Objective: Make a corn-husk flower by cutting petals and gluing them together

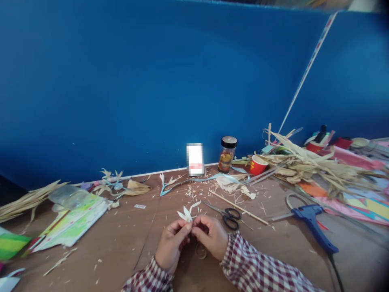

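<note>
Between the thumb and finger of my left hand (pixel 172 245) is a small white flower (pixel 186 213) with pointed petals, seemingly of corn husk. My right hand (pixel 214 238) is pinched closed against the flower's base, fingertips meeting those of the left. What lies in the right pinch is hidden. A thin curled strip (pixel 200 251) shows just below the hands. Black-handled scissors (pixel 231 219) lie beside my right hand, with a thin wooden stick (pixel 240 207) behind them. Beyond the hands, a blue-stemmed husk flower (pixel 162 185) rests among pale scraps (pixel 191 191).
A blue glue gun (pixel 313 223) with its cord lies at right. Behind are a dark-lidded jar (pixel 227 156), a red paper cup (pixel 258 165) and a heap of dried husks (pixel 306 164). At left are a green-and-white sheet (pixel 75 223) and more husks (pixel 30 200). A blue wall (pixel 136 81) bounds the table.
</note>
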The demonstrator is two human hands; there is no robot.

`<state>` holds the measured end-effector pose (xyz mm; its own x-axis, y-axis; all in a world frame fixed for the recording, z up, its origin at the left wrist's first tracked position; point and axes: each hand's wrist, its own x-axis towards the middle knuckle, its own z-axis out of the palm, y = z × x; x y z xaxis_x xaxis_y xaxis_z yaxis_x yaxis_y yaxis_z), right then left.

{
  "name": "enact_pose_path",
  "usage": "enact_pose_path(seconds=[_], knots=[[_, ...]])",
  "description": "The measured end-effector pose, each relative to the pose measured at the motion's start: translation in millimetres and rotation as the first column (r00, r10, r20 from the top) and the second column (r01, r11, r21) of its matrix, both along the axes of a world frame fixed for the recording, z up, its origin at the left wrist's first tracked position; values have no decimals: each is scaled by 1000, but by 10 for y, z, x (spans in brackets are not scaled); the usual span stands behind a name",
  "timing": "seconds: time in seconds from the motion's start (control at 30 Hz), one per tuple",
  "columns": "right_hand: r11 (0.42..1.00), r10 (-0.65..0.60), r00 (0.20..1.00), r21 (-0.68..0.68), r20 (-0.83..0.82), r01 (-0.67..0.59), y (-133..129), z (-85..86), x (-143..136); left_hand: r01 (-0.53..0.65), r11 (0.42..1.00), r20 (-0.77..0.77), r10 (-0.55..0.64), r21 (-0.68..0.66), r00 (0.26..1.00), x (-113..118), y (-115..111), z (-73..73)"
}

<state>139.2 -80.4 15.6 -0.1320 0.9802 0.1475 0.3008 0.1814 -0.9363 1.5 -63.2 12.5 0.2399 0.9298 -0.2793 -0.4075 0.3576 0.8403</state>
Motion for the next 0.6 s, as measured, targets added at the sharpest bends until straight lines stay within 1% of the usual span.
enact_pose_path(seconds=[0.23,0.37,0.5,0.6], knots=[[999,9,1000,-39,-20,-10,3,-20,-15,-63,998,14,62,24,998,-18,18,12],[999,32,999,-36,-9,-32,5,18,-7,-77,997,38,77,17,996,-11,27,15],[999,8,993,43,116,-13,6,54,8,-96,995,87,96,2,992,-40,53,52],[996,18,975,86,221,-38,4,72,11,-144,989,96,143,4,985,-82,80,83]])
